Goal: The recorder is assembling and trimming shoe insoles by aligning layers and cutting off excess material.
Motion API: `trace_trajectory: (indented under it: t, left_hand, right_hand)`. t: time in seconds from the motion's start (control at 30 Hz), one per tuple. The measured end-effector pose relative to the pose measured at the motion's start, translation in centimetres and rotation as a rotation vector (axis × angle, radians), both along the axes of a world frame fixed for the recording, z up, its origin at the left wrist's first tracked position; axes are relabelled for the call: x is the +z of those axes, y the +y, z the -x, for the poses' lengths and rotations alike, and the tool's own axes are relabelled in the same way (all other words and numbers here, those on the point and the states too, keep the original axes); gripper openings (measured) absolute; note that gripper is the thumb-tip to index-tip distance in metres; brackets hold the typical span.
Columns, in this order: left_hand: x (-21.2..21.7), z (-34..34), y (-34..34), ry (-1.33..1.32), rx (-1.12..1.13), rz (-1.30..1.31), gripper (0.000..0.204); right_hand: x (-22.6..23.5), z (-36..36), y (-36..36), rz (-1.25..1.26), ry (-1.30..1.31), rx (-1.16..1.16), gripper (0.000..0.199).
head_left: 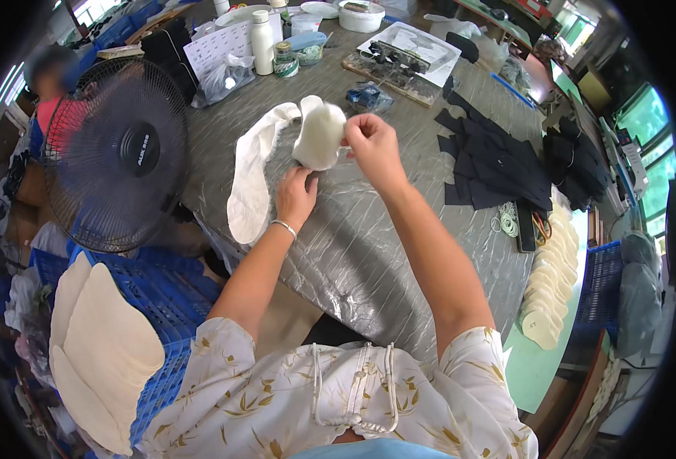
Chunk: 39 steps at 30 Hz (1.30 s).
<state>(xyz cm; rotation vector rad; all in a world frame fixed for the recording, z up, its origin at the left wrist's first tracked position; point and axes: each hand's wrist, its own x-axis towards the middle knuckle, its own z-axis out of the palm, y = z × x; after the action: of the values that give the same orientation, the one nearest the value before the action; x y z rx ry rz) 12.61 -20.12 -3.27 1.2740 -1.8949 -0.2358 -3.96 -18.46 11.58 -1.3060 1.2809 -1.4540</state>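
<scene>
A small white fleece piece (320, 139), fluffy and rounded like part of a shoe lining, stands over the grey table, slightly blurred. My right hand (376, 153) pinches at its right edge, thumb and forefinger together. At its lower edge is my left hand (296, 199), fingertips bent and closed on the border; the exact grip is partly hidden. Left of the hands lies a long curved row of overlapping white fleece pieces (250, 183), flat on the tabletop.
A black fan (116, 153) stands at the left, above a blue crate (162, 306) holding large cream sheets (101, 344). Black fabric pieces (491, 153) and a row of cream insole-shaped pieces (550, 275) lie at right. A white bottle (262, 42) and clipboard-like board (391, 75) sit farther back.
</scene>
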Motion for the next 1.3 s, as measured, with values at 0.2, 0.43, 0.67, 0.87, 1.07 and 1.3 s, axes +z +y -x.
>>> trace_trajectory:
  t: [0.2,0.43,0.67,0.87,1.07,1.3]
  left_hand:
    - [0.7,0.5,-1.7,-0.090,0.025,0.235,0.023]
    - [0.9,-0.4,-4.1,-0.189,0.019,0.314,0.007]
    - [-0.5,-1.6,-3.7,-0.349,-0.078,0.179,0.004]
    - [0.4,-0.8,-2.9,-0.262,-0.095,0.023,0.033]
    - [1.4,-0.3,0.7,0.069,-0.090,-0.019,0.033]
    - [1.3,5.3,8.4,0.099,-0.480,-0.213,0.027]
  right_hand:
    - [2.3,0.2,-1.9,-0.032,-0.151,-0.014,0.017]
    - [2.0,-1.1,-2.1,-0.061,-0.212,0.033,0.016]
    - [6.2,2.0,-4.9,0.329,-0.006,-0.062,0.020]
    - [11.5,6.9,4.0,0.359,0.547,0.147,0.010]
    - [1.3,12.2,21.8,0.248,1.228,0.396,0.014]
    - [-5.5,17.7,40.0,-0.452,1.199,-0.195,0.024]
